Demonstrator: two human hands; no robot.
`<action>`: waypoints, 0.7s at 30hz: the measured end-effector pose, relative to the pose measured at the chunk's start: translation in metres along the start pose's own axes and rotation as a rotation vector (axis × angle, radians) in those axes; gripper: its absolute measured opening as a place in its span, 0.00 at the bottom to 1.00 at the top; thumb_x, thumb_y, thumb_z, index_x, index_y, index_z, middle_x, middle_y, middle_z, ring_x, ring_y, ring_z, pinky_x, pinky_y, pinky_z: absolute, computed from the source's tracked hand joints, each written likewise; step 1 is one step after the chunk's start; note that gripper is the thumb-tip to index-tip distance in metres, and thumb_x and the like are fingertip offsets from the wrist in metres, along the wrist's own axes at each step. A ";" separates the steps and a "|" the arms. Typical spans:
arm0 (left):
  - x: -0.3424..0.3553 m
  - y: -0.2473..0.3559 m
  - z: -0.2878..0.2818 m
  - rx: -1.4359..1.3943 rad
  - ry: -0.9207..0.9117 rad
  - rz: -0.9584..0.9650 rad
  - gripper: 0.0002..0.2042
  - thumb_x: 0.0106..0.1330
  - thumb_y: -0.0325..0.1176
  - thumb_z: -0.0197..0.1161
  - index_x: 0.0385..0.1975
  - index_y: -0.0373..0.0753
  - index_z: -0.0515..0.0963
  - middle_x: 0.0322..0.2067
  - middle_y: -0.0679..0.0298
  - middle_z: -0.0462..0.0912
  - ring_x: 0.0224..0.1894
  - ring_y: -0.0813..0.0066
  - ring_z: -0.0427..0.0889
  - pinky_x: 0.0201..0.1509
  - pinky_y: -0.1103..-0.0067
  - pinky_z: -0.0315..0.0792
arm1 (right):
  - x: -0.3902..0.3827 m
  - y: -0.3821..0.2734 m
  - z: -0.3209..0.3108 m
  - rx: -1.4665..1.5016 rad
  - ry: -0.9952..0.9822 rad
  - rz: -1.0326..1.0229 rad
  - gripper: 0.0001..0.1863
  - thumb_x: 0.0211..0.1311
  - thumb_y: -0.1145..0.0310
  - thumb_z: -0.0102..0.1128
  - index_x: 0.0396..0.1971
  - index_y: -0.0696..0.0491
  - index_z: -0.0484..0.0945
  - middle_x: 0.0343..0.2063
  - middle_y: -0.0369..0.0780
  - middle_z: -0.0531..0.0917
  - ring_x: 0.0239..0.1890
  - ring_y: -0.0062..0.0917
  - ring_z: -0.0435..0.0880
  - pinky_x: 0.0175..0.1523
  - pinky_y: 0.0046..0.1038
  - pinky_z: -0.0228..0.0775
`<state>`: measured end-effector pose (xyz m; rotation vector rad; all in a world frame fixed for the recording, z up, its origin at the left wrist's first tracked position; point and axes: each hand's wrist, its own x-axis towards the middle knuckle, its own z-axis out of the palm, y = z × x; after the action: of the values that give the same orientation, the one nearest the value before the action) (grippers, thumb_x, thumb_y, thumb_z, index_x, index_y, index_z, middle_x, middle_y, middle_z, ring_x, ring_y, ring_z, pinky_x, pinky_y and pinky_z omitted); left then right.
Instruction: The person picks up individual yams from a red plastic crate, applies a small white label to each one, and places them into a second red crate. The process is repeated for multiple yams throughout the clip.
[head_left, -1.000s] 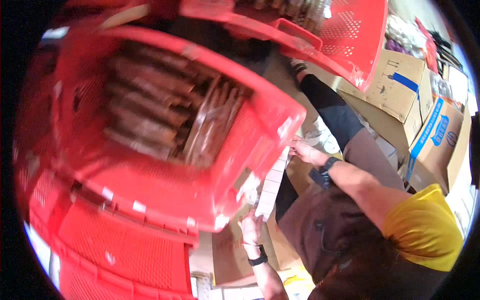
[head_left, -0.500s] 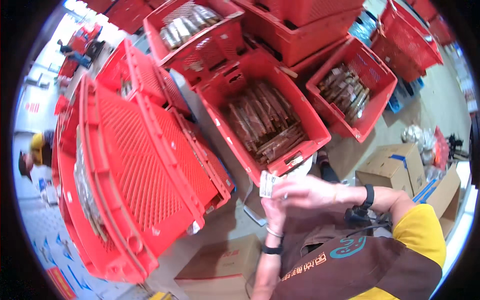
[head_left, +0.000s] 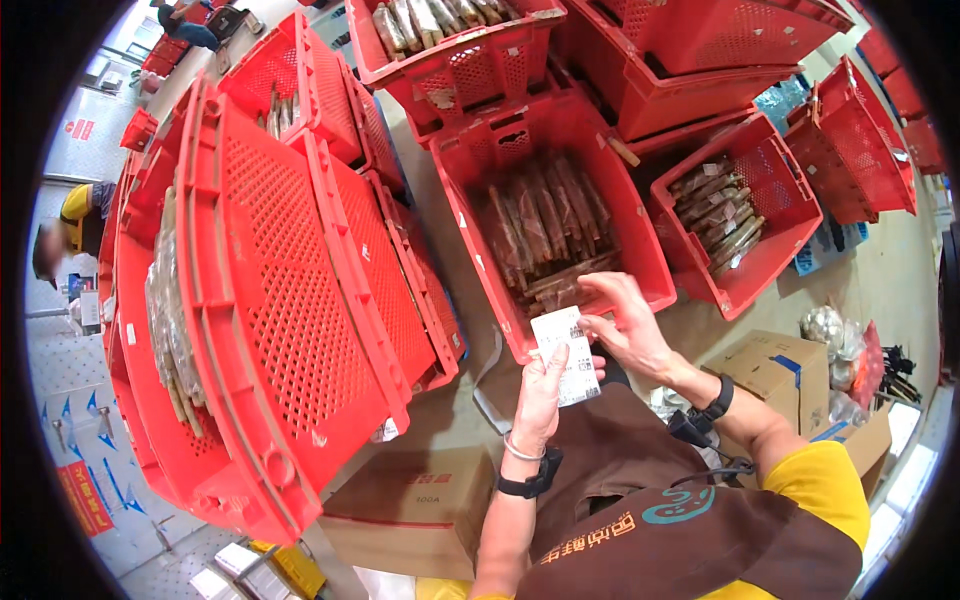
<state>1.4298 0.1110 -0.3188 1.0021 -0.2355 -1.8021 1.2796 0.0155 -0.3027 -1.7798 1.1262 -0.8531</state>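
A white strip of printed labels [head_left: 572, 360] is pinched between the thumb and fingers of my left hand [head_left: 540, 395], in front of my apron. My right hand [head_left: 632, 330] is at the strip's upper right edge, its thumb and fingers apart; whether a fingertip touches the paper I cannot tell. Just beyond both hands sits a red plastic crate [head_left: 655, 268] with a perforated far wall. Inside lie long brown stick-like pieces [head_left: 545, 215] in clear wrap, most lengthwise and several across the near end, partly hidden by my right hand.
Stacked red crates [head_left: 290, 280] rise at the left. Another crate [head_left: 740, 285] with wrapped sticks stands at the right, and more crates [head_left: 690, 100] behind. Cardboard boxes [head_left: 775, 375] are at my right, with one box [head_left: 410, 510] at lower left. Another person [head_left: 60, 240] is at far left.
The label strip now shows at fuller length, lower and nearer my apron. My right hand has moved from over the left hand up to the strip's right edge, fingers spreading. The view has shifted.
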 end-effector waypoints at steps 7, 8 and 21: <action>0.056 -0.006 -0.017 0.206 0.036 -0.126 0.14 0.73 0.36 0.55 0.49 0.32 0.78 0.42 0.62 0.85 0.40 0.75 0.85 0.46 0.80 0.78 | 0.041 0.094 -0.016 -0.121 -0.602 -0.431 0.22 0.58 0.57 0.65 0.51 0.47 0.78 0.53 0.35 0.77 0.58 0.34 0.71 0.62 0.43 0.59; 0.062 -0.010 -0.022 0.247 0.050 -0.135 0.15 0.73 0.36 0.55 0.49 0.32 0.79 0.41 0.62 0.85 0.40 0.75 0.85 0.46 0.80 0.78 | 0.041 0.101 -0.014 -0.123 -0.670 -0.383 0.20 0.60 0.58 0.63 0.51 0.48 0.79 0.51 0.36 0.79 0.58 0.33 0.71 0.62 0.42 0.60; 0.082 -0.033 -0.086 -0.001 0.107 -0.421 0.17 0.74 0.33 0.53 0.54 0.26 0.74 0.46 0.52 0.84 0.46 0.69 0.84 0.51 0.76 0.78 | 0.179 0.297 0.162 -0.074 -0.355 0.232 0.10 0.59 0.67 0.58 0.28 0.58 0.82 0.26 0.35 0.82 0.34 0.24 0.78 0.44 0.31 0.69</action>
<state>1.4579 0.0814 -0.4353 1.2102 0.0486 -2.1136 1.3798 -0.1748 -0.6197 -1.7331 1.1087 -0.3440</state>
